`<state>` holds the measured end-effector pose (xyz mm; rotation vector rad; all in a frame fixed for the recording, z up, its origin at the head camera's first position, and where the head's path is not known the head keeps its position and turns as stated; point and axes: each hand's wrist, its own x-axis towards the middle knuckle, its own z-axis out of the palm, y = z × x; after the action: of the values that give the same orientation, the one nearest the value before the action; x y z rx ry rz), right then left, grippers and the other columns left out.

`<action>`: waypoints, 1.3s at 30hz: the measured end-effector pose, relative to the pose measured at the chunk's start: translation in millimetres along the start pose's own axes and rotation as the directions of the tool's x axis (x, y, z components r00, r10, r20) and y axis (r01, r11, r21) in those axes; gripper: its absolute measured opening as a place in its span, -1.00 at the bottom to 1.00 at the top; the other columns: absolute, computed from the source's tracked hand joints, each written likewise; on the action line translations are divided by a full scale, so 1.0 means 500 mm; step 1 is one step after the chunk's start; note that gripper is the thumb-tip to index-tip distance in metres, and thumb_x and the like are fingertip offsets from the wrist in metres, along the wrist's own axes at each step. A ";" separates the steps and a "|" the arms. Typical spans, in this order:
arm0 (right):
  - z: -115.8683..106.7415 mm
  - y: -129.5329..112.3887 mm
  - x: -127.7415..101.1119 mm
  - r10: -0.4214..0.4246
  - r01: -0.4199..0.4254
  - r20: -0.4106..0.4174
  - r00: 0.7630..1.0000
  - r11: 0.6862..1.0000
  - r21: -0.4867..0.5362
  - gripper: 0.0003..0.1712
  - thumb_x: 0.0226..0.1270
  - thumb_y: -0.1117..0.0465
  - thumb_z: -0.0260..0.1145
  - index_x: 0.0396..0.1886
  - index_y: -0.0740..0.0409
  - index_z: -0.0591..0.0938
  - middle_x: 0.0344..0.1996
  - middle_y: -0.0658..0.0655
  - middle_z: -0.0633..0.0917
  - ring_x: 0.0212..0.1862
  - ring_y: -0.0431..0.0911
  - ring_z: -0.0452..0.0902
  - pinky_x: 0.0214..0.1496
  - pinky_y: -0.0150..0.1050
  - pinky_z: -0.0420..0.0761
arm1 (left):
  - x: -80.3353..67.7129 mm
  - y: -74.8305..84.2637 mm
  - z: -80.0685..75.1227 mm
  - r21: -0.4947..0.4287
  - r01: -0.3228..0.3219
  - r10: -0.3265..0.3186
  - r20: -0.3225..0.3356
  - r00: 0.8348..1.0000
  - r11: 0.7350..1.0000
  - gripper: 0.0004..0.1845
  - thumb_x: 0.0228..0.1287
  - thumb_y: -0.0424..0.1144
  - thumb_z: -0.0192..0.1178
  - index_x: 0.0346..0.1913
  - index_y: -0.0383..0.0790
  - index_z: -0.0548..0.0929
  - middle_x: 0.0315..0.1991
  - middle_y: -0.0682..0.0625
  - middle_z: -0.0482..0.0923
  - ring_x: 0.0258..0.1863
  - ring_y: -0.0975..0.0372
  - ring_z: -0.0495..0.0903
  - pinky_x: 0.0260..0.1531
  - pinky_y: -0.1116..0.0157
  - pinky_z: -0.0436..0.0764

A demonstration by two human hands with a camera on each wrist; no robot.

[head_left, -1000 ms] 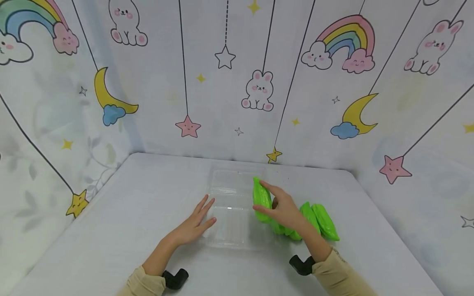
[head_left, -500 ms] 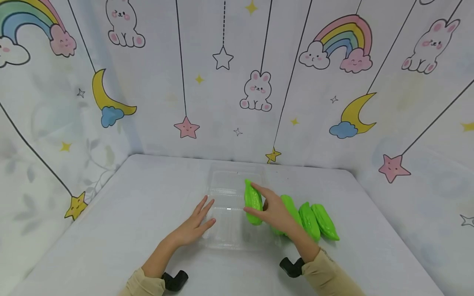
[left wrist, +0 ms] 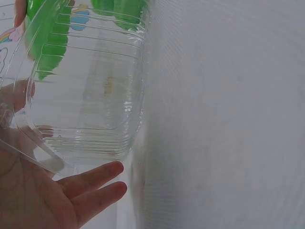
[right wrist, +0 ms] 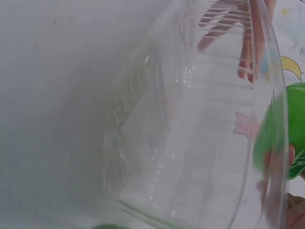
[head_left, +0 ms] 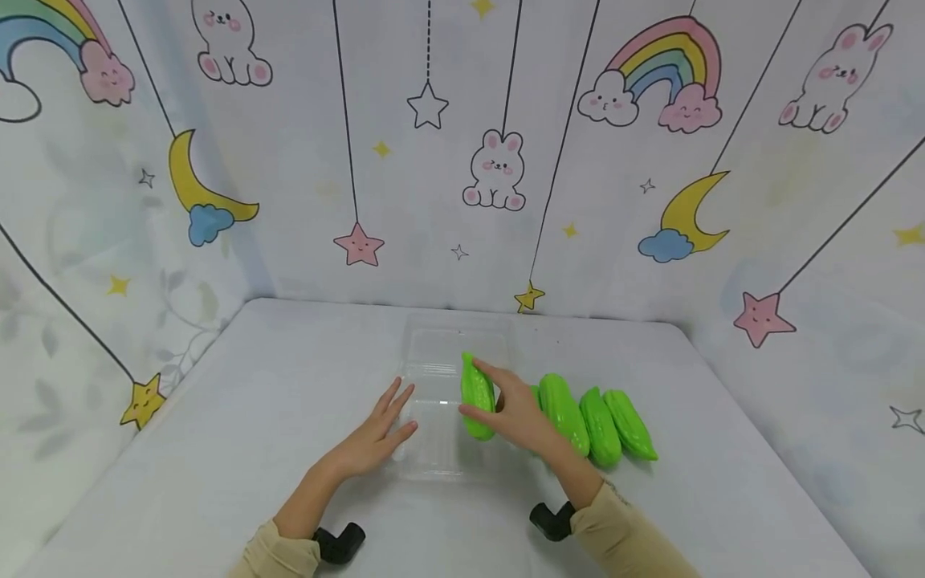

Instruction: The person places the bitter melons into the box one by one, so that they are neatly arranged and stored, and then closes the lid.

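Observation:
Between the thumb and fingers of my right hand is a glossy, bumpy bright green piece, shaped like a bitter melon with a tapered tip. It stands lengthwise over the right part of a clear plastic clamshell container, and the right wrist view shows the same green piece beyond the see-through wall. My left hand is at the container's left edge with its fingers spread and straight. In the left wrist view, some of its fingers show through the clear plastic, and two fingers extend beside the wall.
Several similar green pieces lie side by side on the white table right of the container, one partly hidden by my right hand. A patterned curtain rises behind the table. Black angled fittings sit at both wrists.
My right hand has moved left with the green piece, from the container's right edge to over it, uncovering more of the row. The left hand stays at the container's left edge.

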<state>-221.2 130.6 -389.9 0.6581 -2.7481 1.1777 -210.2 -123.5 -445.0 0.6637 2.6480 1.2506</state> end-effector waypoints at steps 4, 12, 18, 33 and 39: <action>0.016 -0.001 0.006 -0.022 0.022 0.001 1.000 0.999 -0.033 -0.14 0.05 -0.12 0.38 0.34 0.02 0.31 0.16 0.12 0.45 -0.46 -0.20 0.39 -0.43 -0.39 0.50 | 0.001 0.004 -0.003 0.002 -0.002 0.002 0.000 1.000 1.000 -0.31 0.40 0.09 -0.15 0.46 0.01 -0.15 0.45 -0.06 -0.42 0.38 -0.07 -0.21 0.17 -0.22 0.03; 0.052 -0.007 0.010 -0.001 0.001 0.014 1.000 0.998 -0.059 -0.13 0.06 -0.14 0.36 0.35 0.04 0.29 0.17 0.15 0.44 -0.17 -0.11 0.43 -0.29 -0.32 0.52 | 0.000 0.003 0.000 -0.009 0.003 -0.003 0.003 1.000 1.000 -0.31 0.40 0.08 -0.14 0.46 -0.01 -0.13 0.45 -0.09 -0.41 0.38 -0.08 -0.23 0.17 -0.22 0.02; 0.077 -0.014 0.015 -0.022 0.023 0.031 0.999 0.999 -0.032 -0.12 0.09 -0.11 0.35 0.35 0.13 0.26 0.20 0.19 0.41 -0.02 -0.05 0.42 -0.26 -0.32 0.54 | -0.002 0.000 0.003 -0.014 0.013 -0.013 0.001 1.000 1.000 -0.33 0.42 0.05 -0.16 0.46 -0.02 -0.13 0.45 -0.09 -0.42 0.38 -0.08 -0.24 0.17 -0.23 0.01; 0.119 -0.020 0.027 0.011 -0.007 0.096 0.995 0.999 -0.047 -0.11 0.09 -0.07 0.36 0.33 0.23 0.26 0.17 0.27 0.42 0.18 0.15 0.33 0.10 0.07 0.39 | 0.002 0.004 0.000 -0.013 0.006 -0.006 -0.004 1.000 1.000 -0.37 0.44 0.03 -0.20 0.45 -0.04 -0.10 0.45 -0.09 -0.41 0.38 -0.08 -0.23 0.17 -0.22 0.02; 0.150 -0.030 0.029 0.093 -0.083 0.168 0.981 0.994 -0.064 -0.08 0.09 -0.13 0.34 0.35 0.21 0.23 0.18 0.24 0.42 0.13 0.09 0.36 0.03 -0.02 0.44 | 0.001 0.003 -0.002 -0.020 -0.008 0.008 0.005 1.000 1.000 -0.38 0.46 0.02 -0.26 0.45 -0.08 -0.11 0.44 -0.11 -0.41 0.38 -0.09 -0.21 0.17 -0.21 0.04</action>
<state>-221.1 63.4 -428.7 0.6665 -2.9698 1.1026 -210.5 -123.3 -443.1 0.6742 2.6280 1.2739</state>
